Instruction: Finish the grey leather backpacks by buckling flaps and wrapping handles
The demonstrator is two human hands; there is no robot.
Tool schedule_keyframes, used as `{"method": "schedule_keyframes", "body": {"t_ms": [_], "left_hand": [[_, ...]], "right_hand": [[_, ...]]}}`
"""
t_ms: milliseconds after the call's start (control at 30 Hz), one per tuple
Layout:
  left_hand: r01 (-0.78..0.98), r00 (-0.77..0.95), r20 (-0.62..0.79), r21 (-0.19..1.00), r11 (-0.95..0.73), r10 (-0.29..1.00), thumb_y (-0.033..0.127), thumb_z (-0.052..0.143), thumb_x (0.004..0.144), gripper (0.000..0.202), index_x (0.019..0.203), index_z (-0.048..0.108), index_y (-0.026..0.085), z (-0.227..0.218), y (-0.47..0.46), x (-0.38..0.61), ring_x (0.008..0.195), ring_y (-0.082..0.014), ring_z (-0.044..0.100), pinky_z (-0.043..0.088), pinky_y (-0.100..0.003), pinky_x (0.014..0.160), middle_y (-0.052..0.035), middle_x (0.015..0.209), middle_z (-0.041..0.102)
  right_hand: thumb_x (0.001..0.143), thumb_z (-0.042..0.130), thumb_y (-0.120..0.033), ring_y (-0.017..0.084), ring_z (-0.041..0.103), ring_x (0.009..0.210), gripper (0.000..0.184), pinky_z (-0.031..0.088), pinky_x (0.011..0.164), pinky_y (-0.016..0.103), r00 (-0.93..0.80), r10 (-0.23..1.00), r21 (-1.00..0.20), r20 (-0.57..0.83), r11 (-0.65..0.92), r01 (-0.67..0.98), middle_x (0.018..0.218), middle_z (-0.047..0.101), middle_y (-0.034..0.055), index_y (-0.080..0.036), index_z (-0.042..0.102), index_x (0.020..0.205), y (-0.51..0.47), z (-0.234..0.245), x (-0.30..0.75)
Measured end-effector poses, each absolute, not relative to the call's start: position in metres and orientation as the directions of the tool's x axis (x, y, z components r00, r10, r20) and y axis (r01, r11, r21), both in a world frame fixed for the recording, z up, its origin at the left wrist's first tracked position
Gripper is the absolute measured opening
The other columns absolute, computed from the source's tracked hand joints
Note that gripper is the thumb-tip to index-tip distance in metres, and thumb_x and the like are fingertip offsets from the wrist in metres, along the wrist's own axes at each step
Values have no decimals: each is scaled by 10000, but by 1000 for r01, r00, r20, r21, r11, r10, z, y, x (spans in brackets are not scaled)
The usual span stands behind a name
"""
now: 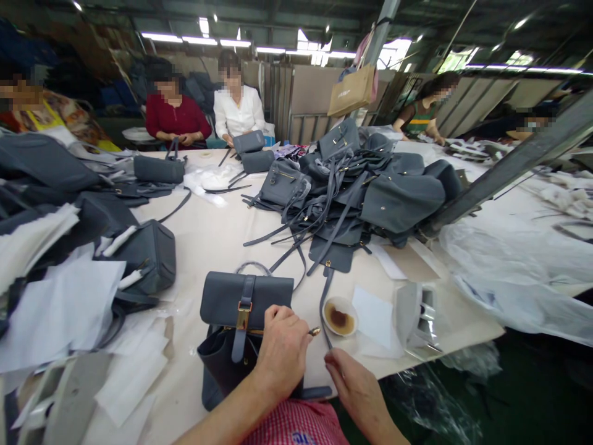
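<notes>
A dark grey backpack [248, 290] stands at the table's front edge, its flap down under a strap with a gold buckle [243, 315]. My left hand [283, 346] is closed over the right side of this bag. A small gold-coloured metal fitting [315, 332] sticks out from its curled fingers; what it is attached to is hidden. To the right, my right hand [349, 380] has thumb and fingers pressed together at the lower end of a narrow grey strap [325, 296]. This strap runs up toward the bag pile. Close by is a white bowl [340, 316] with brown liquid.
Grey bags and straps make a large pile [352, 185] at the centre back. More bags [148, 256] and white paper sheets [78, 296] lie on the left. A metal post [500, 164] slants at right, near plastic sheeting [514, 272]. Several people sit across the table.
</notes>
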State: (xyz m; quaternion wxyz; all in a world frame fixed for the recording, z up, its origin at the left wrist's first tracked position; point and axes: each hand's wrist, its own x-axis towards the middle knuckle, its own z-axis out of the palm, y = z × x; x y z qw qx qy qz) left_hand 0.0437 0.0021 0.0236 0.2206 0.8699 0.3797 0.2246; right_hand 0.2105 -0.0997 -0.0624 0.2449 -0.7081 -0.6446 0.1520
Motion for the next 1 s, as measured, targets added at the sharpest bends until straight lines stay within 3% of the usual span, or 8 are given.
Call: {"method": "schedule_keyframes", "body": {"t_ms": [100,233,333,433,633,700,800,1000], "left_hand": [[564,604,219,562,-605,766,121,493,885,243,651,540,169,25,1,44,800,-198,504,329,-425,836,-26,700,606],[546,598,252,567,-616,761,123,535,855,215,647,556,170,26,-3,42,796,-189,521,340,-418,840,-15,674,612],[517,635,242,573,-636,734,117,566,828,157,697,612,190,26,-7,39,814,-185,549,352,-422,882,-9,691,638],[488,662,208,610,-624,720,88,560,810,166,818,657,222,28,-10,35,862,-188,586,343,-453,971,-11,775,680],[298,677,265,754,-585,686,48,434,848,314,958,657,240,48,-4,3,868,-141,647,449,-331,959,-8,904,715],[327,570,327,752,-573,754,118,394,904,298,1010,649,229,58,12,-16,910,-148,646,503,-276,858,-37,977,710],[589,260,417,646,-485,871,226,422,902,288,1107,620,183,68,52,-42,1127,-240,568,428,-413,1006,-116,1181,646],[754,399,-34,580,-307,916,402,456,831,317,958,637,175,71,115,-53,1008,-285,611,445,-397,900,-104,1004,696]], "right_hand": [[918,418,-274,190,703,718,220,528,642,270,203,979,-737,5,-133,663,752,730,29,-240,635,918,-89,-36,204],[779,493,-206,246,709,824,181,553,739,365,215,971,-685,101,-89,723,853,751,31,-260,661,813,-77,-30,203],[747,554,-232,246,723,736,284,579,686,364,250,966,-724,61,-130,678,752,758,5,-271,687,996,-69,-36,204],[797,518,-248,232,725,876,402,589,787,360,268,963,-875,37,-99,475,996,765,68,-236,659,1174,-64,-33,201],[760,548,-123,225,594,1188,574,555,913,357,-69,997,-960,-35,-14,278,1369,578,50,-317,574,1299,-72,-14,187],[803,604,-213,244,571,1218,475,557,910,366,-58,998,-945,-15,5,326,1384,563,57,-331,605,1263,-77,-15,182],[855,598,-400,266,586,1198,309,556,909,393,27,998,-932,49,36,360,1322,616,89,-318,696,1136,-84,-23,174],[824,652,-333,283,589,1194,385,593,818,357,-31,995,-976,90,94,198,1371,573,91,-350,643,1209,-92,-37,165]]}}
